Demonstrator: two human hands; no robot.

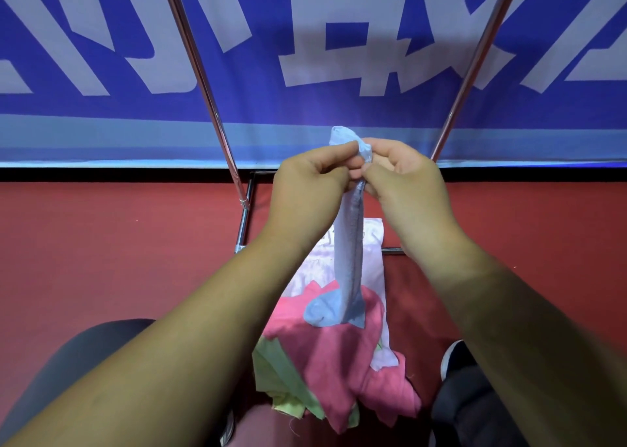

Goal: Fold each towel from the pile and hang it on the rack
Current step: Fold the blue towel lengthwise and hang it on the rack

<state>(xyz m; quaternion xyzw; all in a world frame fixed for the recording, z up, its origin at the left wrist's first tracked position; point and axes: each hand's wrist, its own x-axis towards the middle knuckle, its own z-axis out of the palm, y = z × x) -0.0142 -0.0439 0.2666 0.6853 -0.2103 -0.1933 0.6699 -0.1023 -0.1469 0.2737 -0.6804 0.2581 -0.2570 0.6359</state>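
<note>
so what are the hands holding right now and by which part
Both hands, left hand and right hand, pinch the light blue towel at its top edge; the rest hangs down to the pile.

We list: one light blue cloth towel (349, 270), bunched into a narrow strip, hanging upright, lower end resting on the pile. The pile, on the red floor (135, 243), holds a crumpled pink towel (336, 361), a green towel (281, 378) and a white towel (373, 243), overlapping. One chrome tube rack (203, 73) stands behind.

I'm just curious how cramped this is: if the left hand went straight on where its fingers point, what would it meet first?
The left hand pinches the blue towel; just past that it would probably meet the right hand, though depth is unclear.
</note>
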